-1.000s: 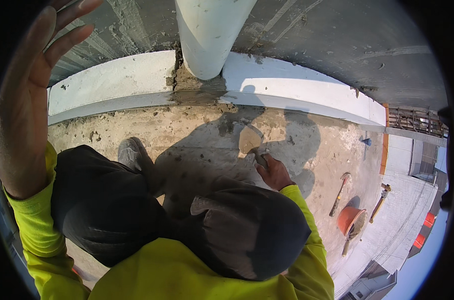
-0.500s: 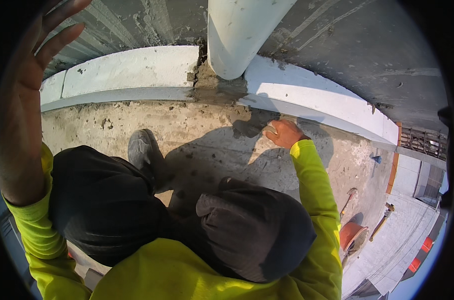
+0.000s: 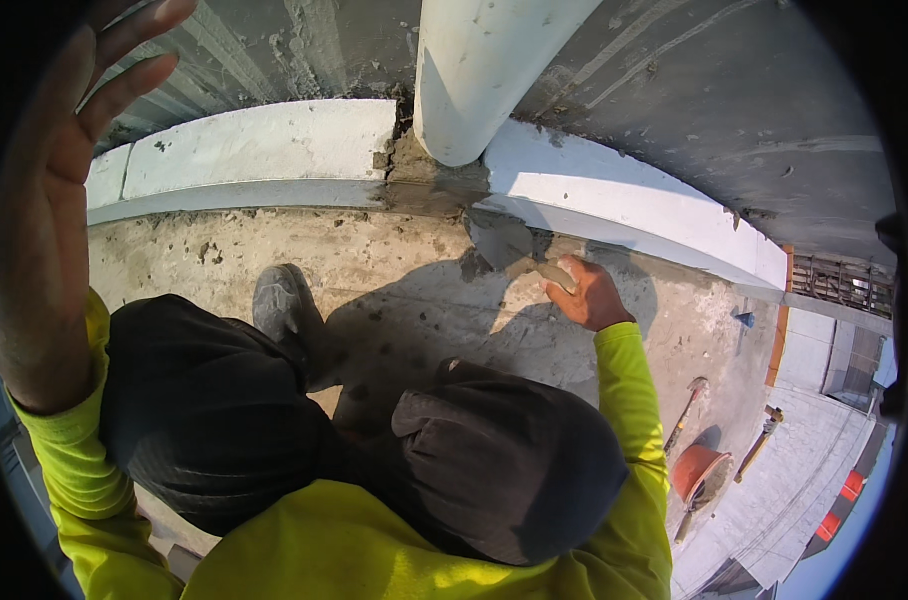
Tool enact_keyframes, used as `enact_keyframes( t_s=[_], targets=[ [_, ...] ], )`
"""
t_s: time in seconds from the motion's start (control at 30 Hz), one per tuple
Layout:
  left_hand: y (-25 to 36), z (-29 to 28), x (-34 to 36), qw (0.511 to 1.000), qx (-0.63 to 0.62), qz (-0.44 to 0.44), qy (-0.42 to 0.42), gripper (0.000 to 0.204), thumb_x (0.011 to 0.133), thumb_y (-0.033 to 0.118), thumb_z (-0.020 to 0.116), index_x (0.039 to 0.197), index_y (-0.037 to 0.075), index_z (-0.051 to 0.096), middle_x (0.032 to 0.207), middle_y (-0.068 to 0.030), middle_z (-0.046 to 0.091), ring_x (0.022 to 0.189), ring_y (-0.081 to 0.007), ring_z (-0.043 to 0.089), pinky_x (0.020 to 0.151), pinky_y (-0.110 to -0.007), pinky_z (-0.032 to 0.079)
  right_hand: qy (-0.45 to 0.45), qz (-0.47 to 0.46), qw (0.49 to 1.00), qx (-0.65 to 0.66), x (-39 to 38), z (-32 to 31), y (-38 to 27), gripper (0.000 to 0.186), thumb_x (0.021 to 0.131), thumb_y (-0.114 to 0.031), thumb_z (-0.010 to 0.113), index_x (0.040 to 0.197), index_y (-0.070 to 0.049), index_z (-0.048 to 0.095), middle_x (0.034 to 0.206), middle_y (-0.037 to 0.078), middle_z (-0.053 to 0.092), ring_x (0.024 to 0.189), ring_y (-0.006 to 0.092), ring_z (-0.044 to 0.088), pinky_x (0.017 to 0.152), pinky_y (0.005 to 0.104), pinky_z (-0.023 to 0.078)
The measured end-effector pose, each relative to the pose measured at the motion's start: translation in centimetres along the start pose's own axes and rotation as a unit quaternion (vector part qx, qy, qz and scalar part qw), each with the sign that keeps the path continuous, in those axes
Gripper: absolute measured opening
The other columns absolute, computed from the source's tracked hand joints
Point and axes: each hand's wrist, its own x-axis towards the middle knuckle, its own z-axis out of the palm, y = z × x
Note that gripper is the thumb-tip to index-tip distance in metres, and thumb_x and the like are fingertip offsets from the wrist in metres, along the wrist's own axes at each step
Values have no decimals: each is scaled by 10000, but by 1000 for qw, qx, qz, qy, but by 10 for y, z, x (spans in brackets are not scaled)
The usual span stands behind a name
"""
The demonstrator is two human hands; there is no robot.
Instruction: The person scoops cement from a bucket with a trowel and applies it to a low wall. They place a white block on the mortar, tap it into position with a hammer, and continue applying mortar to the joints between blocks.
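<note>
My right hand [image 3: 596, 298] is closed round the handle of a trowel [image 3: 499, 240]. The grey blade points up and left, close to the foot of the low white ledge [image 3: 619, 195]. Just beyond the blade, damp mortar [image 3: 412, 165] fills a gap between two white ledge sections, at the foot of a thick white pipe [image 3: 489, 75]. Raised at the far left, my left hand [image 3: 66, 190] is open, fingers stretched upward in front of the dark wall. Whether it touches the wall I cannot tell.
A dark, smeared wall [image 3: 714, 110] rises behind the ledge. At the right stand an orange bucket [image 3: 696, 470], a hammer-like tool [image 3: 759, 445] and a long-handled tool [image 3: 686, 412]. A small blue object [image 3: 744, 319] lies on the dusty concrete floor [image 3: 164, 255], which carries mortar crumbs.
My right hand has moved slightly down and right. The trowel blade has turned, showing more of its flat face. My left hand stays raised and nearly still.
</note>
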Motion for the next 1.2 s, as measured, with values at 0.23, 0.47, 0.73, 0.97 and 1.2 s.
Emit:
enact_keyframes(
  t_s=[0.23, 0.47, 0.73, 0.97, 1.2],
  targets=[
    [1, 3, 0, 1000, -5, 8, 3, 664, 998, 611, 341, 1512, 198, 413, 1556, -164, 391, 1392, -321, 456, 1113, -464, 417, 5, 30, 999, 15, -21, -138, -71, 309, 836, -104, 757, 1096, 31, 657, 980, 142, 677, 844, 241, 654, 777, 319, 514],
    [-3, -2, -3, 1000, -9, 6, 6, 666, 997, 621, 332, 1513, 207, 414, 1561, -161, 387, 1396, -320, 452, 1115, -462, 416, 210, 95, 882, -411, 8, -180, -83, 325, 916, -264, 681, 1103, -7, 612, 879, 158, 640, 788, 308, 639, 701, 428, 513],
    [-11, -6, 2, 1000, -15, 16, 3, 669, 996, 633, 321, 1513, 218, 416, 1566, -159, 382, 1402, -319, 447, 1116, -461, 415, 18, 39, 989, -143, -64, 4, -71, 314, 895, -229, 669, 1114, -25, 574, 1000, 177, 620, 821, 384, 663, 700, 437, 551],
    [-4, -7, 1, 1000, -10, 24, 7, 672, 996, 642, 311, 1513, 228, 417, 1571, -157, 377, 1406, -318, 443, 1118, -459, 414, -104, 114, 975, -160, 4, 93, -41, 354, 902, -240, 640, 1189, -38, 594, 1124, 183, 615, 1107, 379, 619, 936, 498, 508],
    [-10, -6, 5, 999, -16, 29, 12, 674, 995, 652, 301, 1513, 237, 418, 1576, -154, 372, 1411, -316, 439, 1119, -457, 413, -64, 96, 979, -165, 13, 66, -17, 370, 902, -246, 647, 1205, -40, 595, 1161, 173, 602, 1103, 378, 612, 946, 488, 499]
  ],
)
